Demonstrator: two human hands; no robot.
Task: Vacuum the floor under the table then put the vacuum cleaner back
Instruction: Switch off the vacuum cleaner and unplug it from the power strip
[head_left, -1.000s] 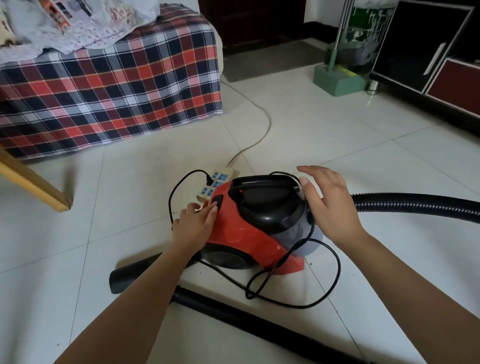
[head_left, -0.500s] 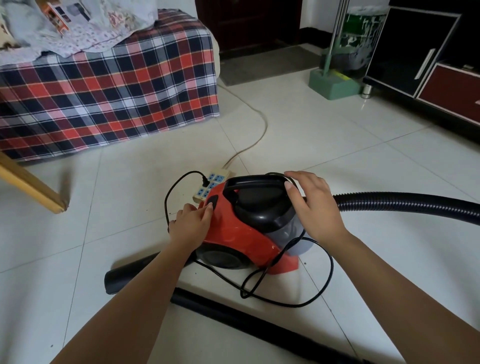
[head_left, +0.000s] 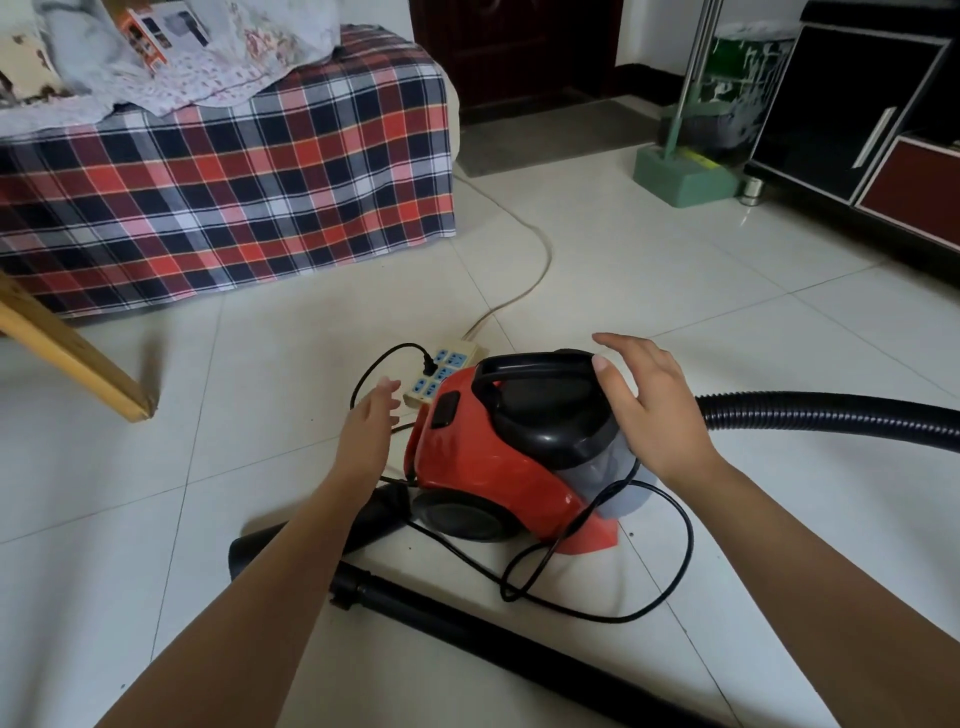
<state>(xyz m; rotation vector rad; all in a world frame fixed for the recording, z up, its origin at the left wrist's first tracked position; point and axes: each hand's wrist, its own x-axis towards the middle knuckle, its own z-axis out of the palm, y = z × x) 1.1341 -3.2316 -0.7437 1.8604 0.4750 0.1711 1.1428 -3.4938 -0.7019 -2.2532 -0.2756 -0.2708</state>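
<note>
Red vac (head_left: 483, 467), box (head_left: 156, 31) txt illegible

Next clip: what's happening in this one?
A person reaches toward a red vacuum cleaner on the tiled floor. Neither hand grips anything: the left hand hovers open beside its rear, near the power strip, and the right hand is spread open by the black lid. The cord is plugged into the power strip, with slack looped on the floor. The hose runs off to the right, and a black tube lies in front.
</note>
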